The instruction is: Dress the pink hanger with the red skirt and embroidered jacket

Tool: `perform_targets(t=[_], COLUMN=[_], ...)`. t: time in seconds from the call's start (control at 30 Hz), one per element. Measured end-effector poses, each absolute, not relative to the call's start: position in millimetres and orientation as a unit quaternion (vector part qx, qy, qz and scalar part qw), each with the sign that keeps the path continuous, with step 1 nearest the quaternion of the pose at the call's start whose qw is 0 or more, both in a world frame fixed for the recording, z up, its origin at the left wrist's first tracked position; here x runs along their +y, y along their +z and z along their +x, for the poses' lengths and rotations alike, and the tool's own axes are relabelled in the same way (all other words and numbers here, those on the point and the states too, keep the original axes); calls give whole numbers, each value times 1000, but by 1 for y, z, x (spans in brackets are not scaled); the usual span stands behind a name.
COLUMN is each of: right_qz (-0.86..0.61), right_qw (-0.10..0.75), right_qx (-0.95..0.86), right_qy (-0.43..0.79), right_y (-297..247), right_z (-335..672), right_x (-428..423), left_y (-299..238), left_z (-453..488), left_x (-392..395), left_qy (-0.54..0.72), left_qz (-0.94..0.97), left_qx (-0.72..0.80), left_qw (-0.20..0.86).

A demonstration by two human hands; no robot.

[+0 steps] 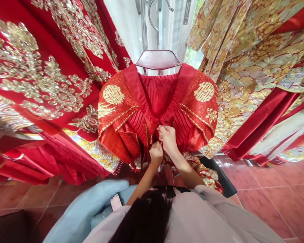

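Observation:
A red pleated garment (157,88) with glittering gold emblems hangs from a clothes hanger (155,60) in front of me. Its broad red bands come together in a V at the lower front. Where the bands meet, my right hand (167,135) pinches the red cloth with closed fingers. My left hand (156,152) is just below and to the left, curled closed at the garment's front edge. The two hands nearly touch. Whatever small fastening may lie between the fingertips is hidden from me.
Red cloth with gold sequins (53,77) hangs on the left, gold scale-patterned garments (248,77) on the right. A black chair-like seat (226,182) with patterned fabric (205,173) stands at lower right. Red tiles (276,202) cover the floor.

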State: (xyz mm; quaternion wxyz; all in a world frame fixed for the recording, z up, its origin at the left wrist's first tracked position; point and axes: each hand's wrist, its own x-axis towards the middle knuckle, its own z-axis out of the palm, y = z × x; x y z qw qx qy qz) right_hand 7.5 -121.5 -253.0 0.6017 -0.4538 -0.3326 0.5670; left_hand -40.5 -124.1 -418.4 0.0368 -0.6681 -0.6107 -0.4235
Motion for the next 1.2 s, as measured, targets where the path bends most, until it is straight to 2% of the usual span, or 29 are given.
perform_targets(t=[0.1, 0.27, 0.6, 0.7, 0.87, 1.07, 1.2], right_qz=[-453, -473, -439, -463, -494, -523, -608], right_qw=[621, 632, 663, 636, 626, 513, 332], right_qx=[-338, -390, -330, -437, -561, -663, -709], right_qy=[542, 475, 509, 437, 221, 156, 130], right_y=[-249, -272, -259, -260, -267, -252, -232], right_z=[6, 8, -2, 6, 17, 18, 20], right_x=[-125, -127, -131, -136, -139, -129, -121], left_y=[-419, -414, -414, -412, -411, -397, -392], left_z=[-38, -38, -49, -48, -45, -47, -48], left_x=[-122, -132, -139, -139, -143, -161, -167], left_qy=[-422, -425, -431, -438, -447, -447, -441], left_qz=[-667, -673, -676, -677, -678, -688, -693], left_qx=[-612, -604, -597, -591, -583, -572, -570], left_qw=[42, 39, 22, 11, 6, 8, 5])
